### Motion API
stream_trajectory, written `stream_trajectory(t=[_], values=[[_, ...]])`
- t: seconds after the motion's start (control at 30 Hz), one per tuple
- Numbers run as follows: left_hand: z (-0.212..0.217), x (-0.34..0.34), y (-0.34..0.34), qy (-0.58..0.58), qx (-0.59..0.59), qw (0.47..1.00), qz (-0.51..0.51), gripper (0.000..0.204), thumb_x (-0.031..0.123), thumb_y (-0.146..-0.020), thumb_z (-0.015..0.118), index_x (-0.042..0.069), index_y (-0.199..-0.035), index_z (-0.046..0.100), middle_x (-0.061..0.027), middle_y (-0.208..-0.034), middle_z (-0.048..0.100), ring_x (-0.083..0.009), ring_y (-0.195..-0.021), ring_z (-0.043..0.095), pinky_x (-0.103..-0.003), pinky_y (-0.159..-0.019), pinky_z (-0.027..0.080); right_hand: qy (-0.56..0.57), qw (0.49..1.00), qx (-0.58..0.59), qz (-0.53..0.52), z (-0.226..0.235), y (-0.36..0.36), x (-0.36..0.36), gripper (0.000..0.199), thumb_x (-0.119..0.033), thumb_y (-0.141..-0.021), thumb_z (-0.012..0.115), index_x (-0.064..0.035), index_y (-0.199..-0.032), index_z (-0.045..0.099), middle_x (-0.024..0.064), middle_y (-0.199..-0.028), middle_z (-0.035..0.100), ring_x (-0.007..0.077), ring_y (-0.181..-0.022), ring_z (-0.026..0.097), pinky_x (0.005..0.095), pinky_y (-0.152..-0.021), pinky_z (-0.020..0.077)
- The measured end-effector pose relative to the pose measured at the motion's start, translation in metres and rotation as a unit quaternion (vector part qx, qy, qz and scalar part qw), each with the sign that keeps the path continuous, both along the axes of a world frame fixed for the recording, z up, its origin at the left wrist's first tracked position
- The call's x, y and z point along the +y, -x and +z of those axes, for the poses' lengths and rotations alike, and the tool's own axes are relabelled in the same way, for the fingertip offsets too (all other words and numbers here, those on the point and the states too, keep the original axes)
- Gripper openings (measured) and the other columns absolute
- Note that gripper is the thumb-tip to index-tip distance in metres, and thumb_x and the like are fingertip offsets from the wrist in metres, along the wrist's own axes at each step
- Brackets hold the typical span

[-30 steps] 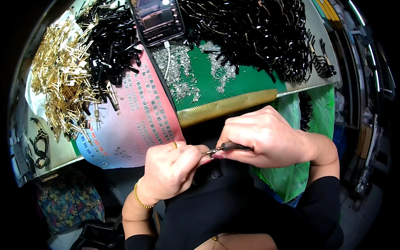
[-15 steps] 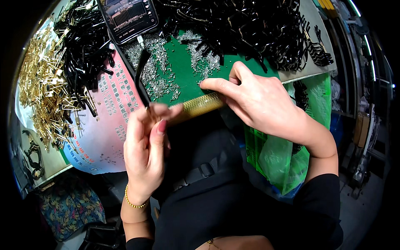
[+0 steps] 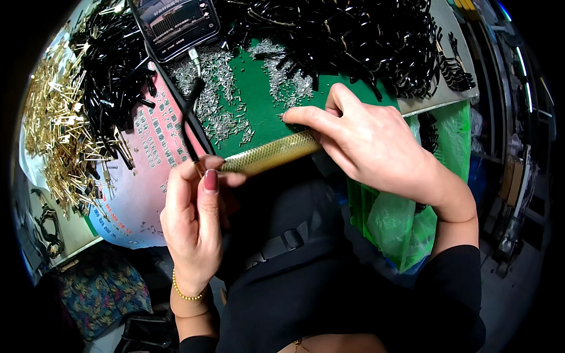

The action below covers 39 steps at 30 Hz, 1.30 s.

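My left hand (image 3: 197, 217) pinches a slim black strip (image 3: 187, 126) with a gold end between thumb and fingers, at the front of the workbench. The strip reaches up from my fingertips toward the phone. Beyond the gold mesh-patterned edge roll (image 3: 271, 155), my right hand (image 3: 376, 138) is closed, fingertips down at the green mat (image 3: 253, 88). They touch the near fringe of the loose silver pins (image 3: 288, 88); what they hold, if anything, is too small to make out. More silver pins (image 3: 218, 112) lie scattered between my hands and the phone.
A phone (image 3: 179, 29) with a plugged-in cable stands at the back. Black strips (image 3: 335, 35) are heaped at the back right, more black strips (image 3: 115, 82) at the left. Gold metal pieces (image 3: 53, 129) pile up far left. A green plastic bag (image 3: 406, 229) hangs at the right.
My left hand has shifted left and slightly down, carrying the black strip, whose far end now leans further left. The right hand stays nearly in place.
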<state>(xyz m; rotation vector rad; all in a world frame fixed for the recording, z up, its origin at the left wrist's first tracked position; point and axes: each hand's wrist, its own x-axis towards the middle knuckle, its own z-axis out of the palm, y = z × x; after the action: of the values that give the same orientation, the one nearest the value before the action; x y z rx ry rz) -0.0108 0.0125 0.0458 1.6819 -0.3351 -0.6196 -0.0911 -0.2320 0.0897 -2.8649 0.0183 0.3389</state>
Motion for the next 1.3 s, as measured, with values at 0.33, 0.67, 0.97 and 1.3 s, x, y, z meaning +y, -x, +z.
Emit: stream_trajectory(t=[0.33,0.67,0.97,1.3], values=[[-0.012,-0.003,-0.007,-0.054,-0.164,0.985,-0.021,0.017,0.003,-0.102,0.057,0.001,-0.115,0.068,-0.0052,-0.077,0.071,-0.0092,-0.057,0.063,-0.024,-0.056,0.049,-0.452,0.837,0.273,-0.147,0.032,-0.035,0.024,0.045,-0.015,-0.104,0.048,-0.0133,-0.148,0.040,0.0029,-0.088,0.055,0.0102,-0.065,0.060,0.0273,-0.059,0.0518],[-0.026,-0.004,-0.004,-0.100,-0.360,0.927,-0.017,0.024,-0.001,-0.093,0.065,-0.004,-0.117,0.066,-0.0120,-0.087,0.072,-0.0228,-0.064,0.067,-0.032,-0.060,0.052,-0.556,0.752,0.299,-0.191,0.025,-0.041,0.034,0.043,-0.012,-0.105,0.045,-0.0101,-0.147,0.033,0.0018,-0.089,0.052,0.0068,-0.054,0.055,0.0219,-0.046,0.0448],[-0.032,0.002,-0.012,-0.035,-0.478,0.878,-0.014,0.033,-0.007,-0.087,0.067,-0.007,-0.119,0.064,-0.0133,-0.084,0.069,-0.0245,-0.063,0.064,-0.034,-0.058,0.051,-0.287,0.958,0.010,0.013,0.014,-0.024,0.053,0.040,-0.019,-0.101,0.057,-0.0001,-0.132,0.039,0.0227,-0.109,0.063,0.0424,-0.087,0.068,0.0466,-0.073,0.0552],[-0.018,0.072,-0.042,0.153,-0.198,0.930,0.270,0.016,0.002,-0.101,0.048,-0.002,-0.117,0.048,-0.0130,-0.111,0.054,-0.0131,-0.085,0.062,-0.028,-0.082,0.051,0.041,0.933,-0.320,0.159,-0.014,-0.175,0.094,0.012,-0.008,-0.088,0.059,0.0011,-0.092,0.053,0.0189,-0.080,0.063,0.0374,-0.068,0.066,0.0455,-0.060,0.0548]])
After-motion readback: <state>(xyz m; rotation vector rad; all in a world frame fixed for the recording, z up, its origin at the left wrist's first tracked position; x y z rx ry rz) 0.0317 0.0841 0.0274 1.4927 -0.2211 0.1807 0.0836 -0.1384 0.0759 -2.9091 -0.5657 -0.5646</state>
